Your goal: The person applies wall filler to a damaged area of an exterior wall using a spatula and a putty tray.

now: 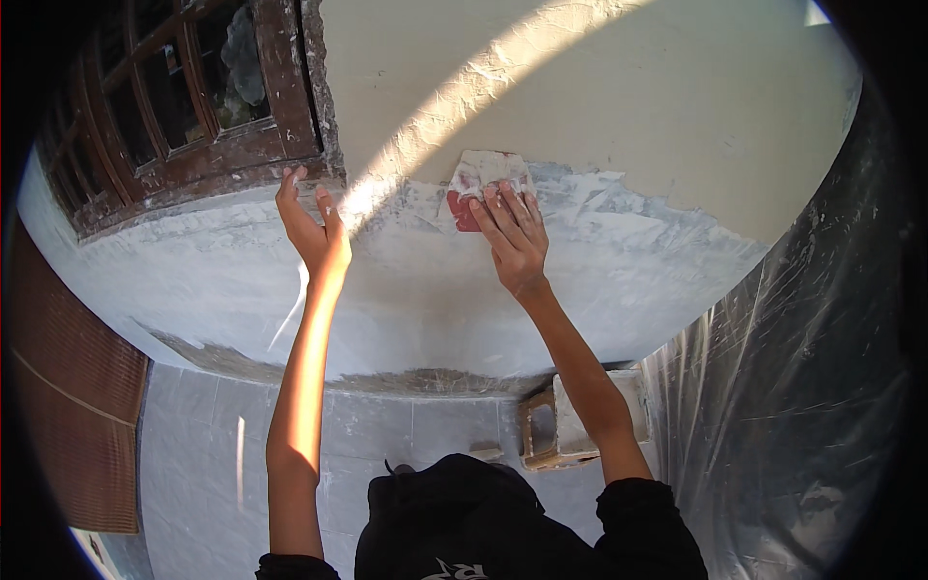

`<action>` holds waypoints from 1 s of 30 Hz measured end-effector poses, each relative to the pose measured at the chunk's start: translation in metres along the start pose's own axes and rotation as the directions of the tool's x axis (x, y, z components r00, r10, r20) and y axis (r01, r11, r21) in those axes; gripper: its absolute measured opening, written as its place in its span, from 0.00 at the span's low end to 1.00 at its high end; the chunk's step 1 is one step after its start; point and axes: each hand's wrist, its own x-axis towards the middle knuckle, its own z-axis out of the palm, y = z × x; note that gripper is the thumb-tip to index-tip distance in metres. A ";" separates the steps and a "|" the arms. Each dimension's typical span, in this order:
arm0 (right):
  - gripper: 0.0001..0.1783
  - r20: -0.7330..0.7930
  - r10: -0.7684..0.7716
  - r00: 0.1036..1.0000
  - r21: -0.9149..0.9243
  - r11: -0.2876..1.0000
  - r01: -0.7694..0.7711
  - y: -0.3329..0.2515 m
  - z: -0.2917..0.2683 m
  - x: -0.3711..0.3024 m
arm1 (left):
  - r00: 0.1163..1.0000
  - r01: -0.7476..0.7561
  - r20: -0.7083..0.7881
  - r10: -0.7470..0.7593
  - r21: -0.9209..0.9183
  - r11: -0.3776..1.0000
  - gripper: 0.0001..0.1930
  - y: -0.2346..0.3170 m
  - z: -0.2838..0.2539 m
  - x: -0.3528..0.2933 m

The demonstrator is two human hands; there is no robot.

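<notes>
My right hand (519,240) presses a red putty spreader (463,211) flat against the wall, its fingers laid over the blade. White filler is smeared over the spreader's upper part. Around it runs a rough, whitish filler band (619,205), between the cream upper wall (619,106) and the paler lower wall (435,290). My left hand (321,232) is raised by the lower corner of the brown wooden window frame (290,135), thumb and fingers apart and nothing in it. Whether its fingertips touch the frame I cannot tell.
A stool-like stand (539,430) with a whitish top is at the wall's foot, under my right arm. Clear plastic sheeting (764,387) hangs on the right. A brown ribbed panel (77,416) stands at left. Grey tiles (203,454) cover the floor. Sunlight streaks the wall.
</notes>
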 end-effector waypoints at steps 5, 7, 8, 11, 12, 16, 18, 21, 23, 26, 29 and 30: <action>0.18 0.010 -0.012 1.000 -0.056 0.998 0.012 0.003 0.014 -0.010 | 0.997 -0.067 -0.040 0.067 0.009 0.998 0.21 -0.028 0.007 0.005; 0.18 0.034 -0.006 0.999 -0.048 0.999 0.008 0.008 0.016 -0.013 | 0.998 -0.045 -0.046 0.043 -0.040 0.998 0.21 -0.029 0.012 0.006; 0.18 0.053 -0.003 0.999 -0.037 0.999 0.005 0.010 0.017 -0.015 | 0.998 -0.027 -0.054 0.022 -0.088 0.996 0.21 -0.030 0.015 0.007; 0.18 0.085 0.005 0.996 -0.051 0.999 -0.001 0.011 0.019 -0.018 | 0.995 -0.068 -0.075 0.065 -0.045 0.997 0.20 -0.042 0.021 0.009; 0.18 0.089 0.006 0.996 -0.052 0.999 -0.002 0.011 0.018 -0.018 | 0.995 -0.064 -0.073 0.061 -0.047 0.997 0.20 -0.045 0.024 0.010; 0.19 0.107 0.030 0.994 -0.054 0.998 -0.025 0.010 0.019 -0.019 | 0.976 -0.138 -0.158 0.147 0.062 0.988 0.19 -0.048 0.033 0.009; 0.19 0.109 0.042 0.993 -0.046 0.998 -0.037 0.010 0.019 -0.020 | 0.971 -0.130 -0.190 0.147 0.101 0.986 0.19 -0.048 0.034 0.009; 0.20 0.114 0.047 0.992 -0.053 0.998 -0.041 0.009 0.018 -0.022 | 0.954 -0.186 -0.206 0.216 0.154 0.970 0.19 -0.050 0.035 0.009; 0.20 0.133 0.055 0.990 -0.053 0.997 -0.048 0.010 0.016 -0.027 | 0.964 -0.158 -0.192 0.185 0.148 0.976 0.20 -0.049 0.039 0.006; 0.20 0.150 0.060 0.987 -0.031 0.998 -0.056 0.004 0.018 -0.034 | 0.964 -0.154 -0.192 0.184 0.159 0.975 0.20 -0.049 0.034 0.009; 0.21 0.178 0.088 0.980 -0.012 0.996 -0.088 -0.004 0.019 -0.045 | 0.964 -0.152 -0.192 0.184 0.167 0.974 0.21 -0.050 0.031 0.011; 0.21 0.180 0.089 0.980 -0.019 0.996 -0.087 -0.005 0.018 -0.050 | 0.965 -0.151 -0.191 0.181 0.159 0.976 0.21 -0.051 0.034 0.010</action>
